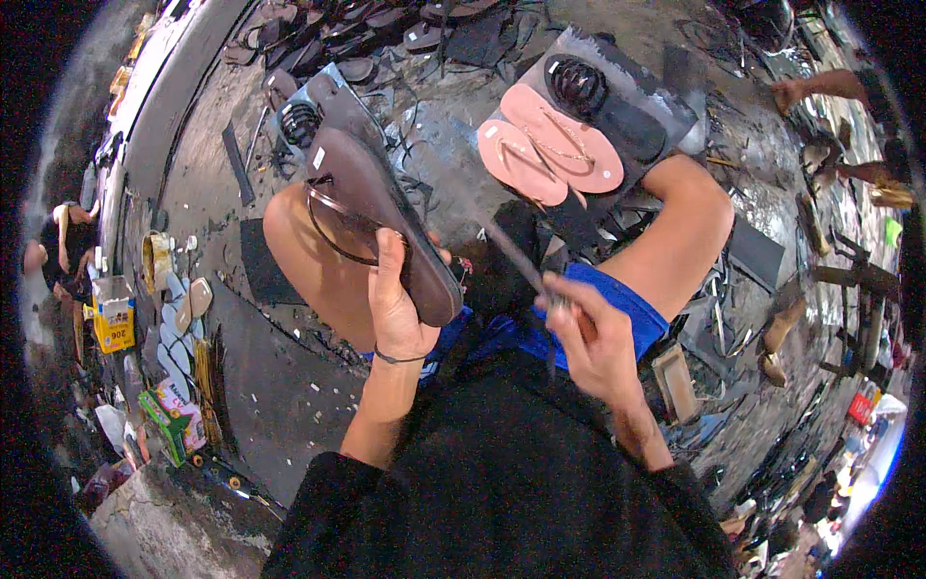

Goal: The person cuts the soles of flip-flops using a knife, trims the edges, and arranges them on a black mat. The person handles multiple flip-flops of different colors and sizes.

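Note:
My left hand [397, 318] is wrapped round the heel end of a dark brown flip-flop [371, 179], which stands tilted with its toe pointing away from me. A thin shiny strap arches off its footbed, and a small white sticker sits near the toe. To the right, my right hand [596, 338] is closed round the near end of a long, thin grey blade [509, 249], probably a knife. Motion blurs the blade, and its tip points toward the flip-flop without visibly touching it. Beyond, a pair of pink flip-flops [564, 145] rests by my right knee.
Under the pink pair is a dark board [666, 111] with a black strap coil [577, 87]. Dark sandals [357, 29] pile up at the back. A yellow box [114, 318] stands at left. Scraps litter the floor. Another person's arm [820, 89] reaches in at right.

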Demonstrator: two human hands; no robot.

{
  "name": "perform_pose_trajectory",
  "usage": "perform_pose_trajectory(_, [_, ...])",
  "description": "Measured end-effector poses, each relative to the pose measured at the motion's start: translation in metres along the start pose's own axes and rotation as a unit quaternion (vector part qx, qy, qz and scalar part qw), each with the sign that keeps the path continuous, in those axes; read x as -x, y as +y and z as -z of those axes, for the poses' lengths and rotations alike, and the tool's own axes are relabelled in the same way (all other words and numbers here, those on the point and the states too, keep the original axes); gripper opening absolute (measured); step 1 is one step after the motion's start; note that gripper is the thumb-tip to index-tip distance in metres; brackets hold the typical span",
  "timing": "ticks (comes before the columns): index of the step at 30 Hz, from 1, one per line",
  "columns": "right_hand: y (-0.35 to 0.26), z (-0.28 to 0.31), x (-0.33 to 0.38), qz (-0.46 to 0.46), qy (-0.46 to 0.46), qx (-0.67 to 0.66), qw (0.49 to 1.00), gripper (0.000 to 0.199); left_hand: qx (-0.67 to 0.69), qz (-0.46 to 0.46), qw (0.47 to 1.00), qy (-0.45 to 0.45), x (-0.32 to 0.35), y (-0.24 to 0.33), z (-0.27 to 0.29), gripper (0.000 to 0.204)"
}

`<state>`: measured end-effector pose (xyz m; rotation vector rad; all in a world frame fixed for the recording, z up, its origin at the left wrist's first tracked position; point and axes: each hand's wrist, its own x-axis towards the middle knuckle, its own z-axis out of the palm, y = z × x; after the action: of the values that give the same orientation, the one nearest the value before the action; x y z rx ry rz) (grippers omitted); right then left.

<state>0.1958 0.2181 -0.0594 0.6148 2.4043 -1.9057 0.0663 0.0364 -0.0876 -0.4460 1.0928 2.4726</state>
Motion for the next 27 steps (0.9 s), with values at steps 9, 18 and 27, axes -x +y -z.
perform_pose_trajectory(9, [0.006,0.008,0.038,0.040,-0.068,0.100,0.992,0.032,-0.087,-0.006,0.995,0.038,0.006,-0.006,0.001,0.035])
perform_pose_trajectory(18, [0.011,-0.059,-0.039,0.162,0.036,0.070,0.984,0.030,-0.147,0.008,0.987,0.067,0.015,-0.002,-0.003,0.041])
perform_pose_trajectory(27, [0.004,-0.089,-0.138,0.149,0.021,0.055,0.987,0.040,-0.095,0.048,0.988,0.110,0.023,0.006,-0.009,0.046])
